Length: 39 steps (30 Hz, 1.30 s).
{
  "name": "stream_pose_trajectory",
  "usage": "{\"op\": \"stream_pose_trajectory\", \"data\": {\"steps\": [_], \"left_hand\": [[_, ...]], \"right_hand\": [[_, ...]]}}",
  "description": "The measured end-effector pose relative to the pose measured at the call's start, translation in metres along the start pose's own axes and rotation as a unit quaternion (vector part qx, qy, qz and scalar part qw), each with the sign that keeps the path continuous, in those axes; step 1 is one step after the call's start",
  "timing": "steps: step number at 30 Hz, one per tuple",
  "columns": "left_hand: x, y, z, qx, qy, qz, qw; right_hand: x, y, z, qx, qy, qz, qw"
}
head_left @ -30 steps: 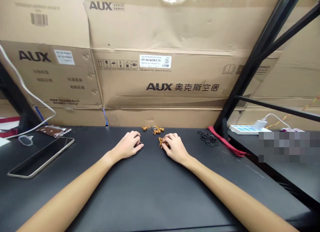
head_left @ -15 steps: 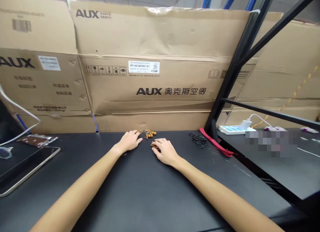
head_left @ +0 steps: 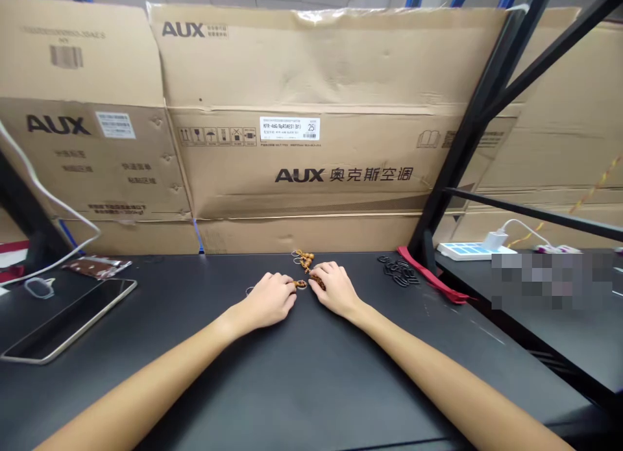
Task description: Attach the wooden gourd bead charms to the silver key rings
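Observation:
My left hand (head_left: 273, 298) rests low over the table with its fingers curled down. It closes on a small amber-brown beaded keychain (head_left: 300, 284), whose end pokes out past the fingertips. A thin metal ring (head_left: 250, 291) shows at the far side of this hand; the palm hides whether it belongs to the same piece. My right hand (head_left: 335, 287) has its fingers bent over a dark brown beaded piece (head_left: 318, 281), partly covered by them. Just beyond both hands lies a cluster of golden-brown beads (head_left: 305, 259) with a metal ring.
Black rings (head_left: 399, 270) lie in a pile to the right, beside a red strap (head_left: 433, 279). On the left are a tablet-like device (head_left: 68, 321) and a brown packet (head_left: 97, 267). Cardboard (head_left: 302, 198) walls the back; a black metal frame (head_left: 452, 152) stands right.
My left hand has come nearer and slightly right from the back cluster, now with a beaded keychain at its fingers. My right hand stays by its dark piece. The view has shifted slightly left.

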<state>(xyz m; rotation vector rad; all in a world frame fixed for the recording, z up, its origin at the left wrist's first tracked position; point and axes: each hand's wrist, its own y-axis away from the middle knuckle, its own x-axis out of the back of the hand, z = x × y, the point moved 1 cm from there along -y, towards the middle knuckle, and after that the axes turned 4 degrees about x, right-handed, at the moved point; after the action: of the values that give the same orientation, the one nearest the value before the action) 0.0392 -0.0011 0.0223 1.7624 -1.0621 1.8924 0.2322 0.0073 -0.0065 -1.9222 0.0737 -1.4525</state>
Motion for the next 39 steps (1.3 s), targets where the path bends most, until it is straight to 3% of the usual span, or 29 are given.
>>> {"op": "stream_pose_trajectory", "data": {"steps": [3,7,12,17,22,31,39], "left_hand": [[0.000,0.021,0.012,0.020,-0.019,0.041,0.999],[0.001,0.039,0.026,0.032,-0.018,0.079,0.996],[0.010,0.047,0.035,-0.019,0.042,0.067,0.997],[0.011,0.047,0.027,-0.037,0.064,0.042,0.996],[0.004,0.046,0.015,0.033,0.001,0.065,0.997],[0.005,0.043,0.001,0.097,-0.080,0.046,0.991],[0.007,0.042,-0.001,0.066,-0.028,0.062,0.996]], "right_hand": [[0.004,0.003,-0.016,0.044,-0.008,0.021,0.999],[0.006,0.006,-0.035,0.098,-0.030,-0.009,0.995],[0.007,0.006,-0.033,0.079,-0.068,-0.020,0.994],[0.010,0.007,-0.029,0.062,-0.097,-0.008,0.993],[0.012,0.008,-0.034,0.077,-0.079,-0.019,0.994],[0.010,0.009,-0.029,0.089,-0.105,-0.039,0.990],[0.017,0.011,-0.026,0.043,-0.057,-0.064,0.995]]}}
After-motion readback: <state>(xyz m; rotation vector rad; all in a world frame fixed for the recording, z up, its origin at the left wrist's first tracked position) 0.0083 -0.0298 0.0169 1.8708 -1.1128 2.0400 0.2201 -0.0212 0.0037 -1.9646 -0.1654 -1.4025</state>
